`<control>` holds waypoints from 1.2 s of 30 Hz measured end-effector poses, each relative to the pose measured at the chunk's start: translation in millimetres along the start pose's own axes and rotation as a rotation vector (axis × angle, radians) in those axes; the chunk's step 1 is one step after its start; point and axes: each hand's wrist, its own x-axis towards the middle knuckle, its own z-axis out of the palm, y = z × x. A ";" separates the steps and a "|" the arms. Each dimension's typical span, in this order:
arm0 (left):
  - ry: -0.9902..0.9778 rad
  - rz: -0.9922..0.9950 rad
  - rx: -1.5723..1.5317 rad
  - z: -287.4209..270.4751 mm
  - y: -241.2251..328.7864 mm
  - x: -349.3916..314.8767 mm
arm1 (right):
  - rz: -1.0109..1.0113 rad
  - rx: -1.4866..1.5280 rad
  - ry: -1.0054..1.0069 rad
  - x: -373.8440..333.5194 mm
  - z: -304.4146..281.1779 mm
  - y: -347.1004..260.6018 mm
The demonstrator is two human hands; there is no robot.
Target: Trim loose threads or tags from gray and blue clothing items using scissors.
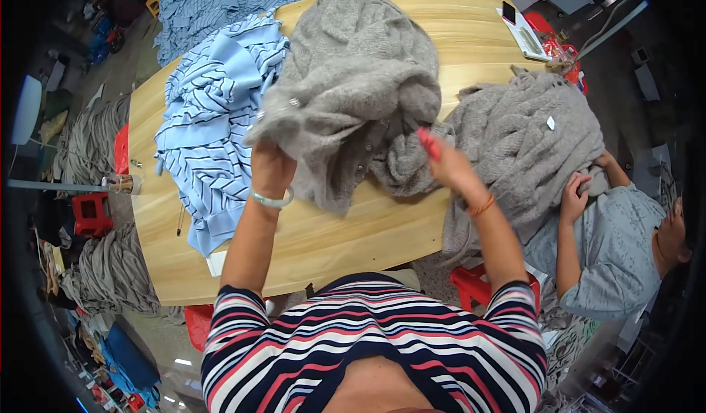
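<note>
My left hand (pixel 273 166) grips the edge of a fuzzy grey-brown knit garment (pixel 349 82), lifting it off the table. Small shiny spots that look like buttons (pixel 294 102) show along its folds. My right hand (pixel 454 170) is closed around a small red tool (pixel 429 144); its working end is lost against the dark folds, so I cannot make out its exact kind. Just beside that hand lies a bunched part of grey-brown knit (pixel 408 166).
Blue striped garments (pixel 213 111) lie left on the wooden table (pixel 353 251). At right, a co-worker's hands (pixel 577 192) touch a large grey-brown knit pile (pixel 529 133). A white tray with a phone (pixel 523 34) sits at the far right; red stools (pixel 92 214) stand around.
</note>
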 end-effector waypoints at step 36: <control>0.428 0.024 1.399 -126.1 -48.2 -149.8 | -0.311 -0.037 0.111 134.3 -29.4 -153.9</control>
